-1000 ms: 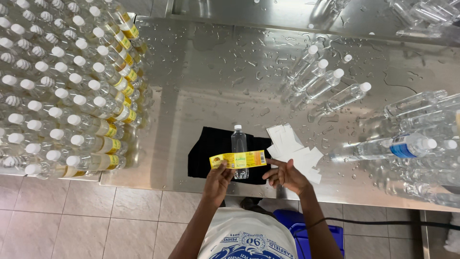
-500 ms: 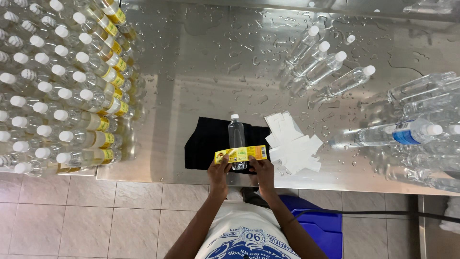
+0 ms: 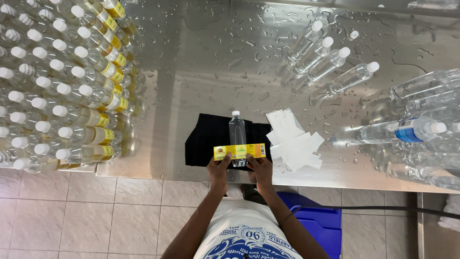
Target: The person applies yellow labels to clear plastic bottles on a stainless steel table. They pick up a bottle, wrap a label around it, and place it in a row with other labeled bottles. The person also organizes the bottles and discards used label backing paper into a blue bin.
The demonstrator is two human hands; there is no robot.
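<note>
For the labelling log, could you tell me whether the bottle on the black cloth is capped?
Capped: the clear bottle on the black cloth shows a white cap at its far end.

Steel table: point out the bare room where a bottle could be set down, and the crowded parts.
The steel table is bare and wet in the middle, between the labelled standing bottles and the unlabelled lying bottles, beyond the black cloth. Crowded: both flanks, the white label stack, and the front edge where the left hand and right hand press a yellow label onto a bottle.
</note>
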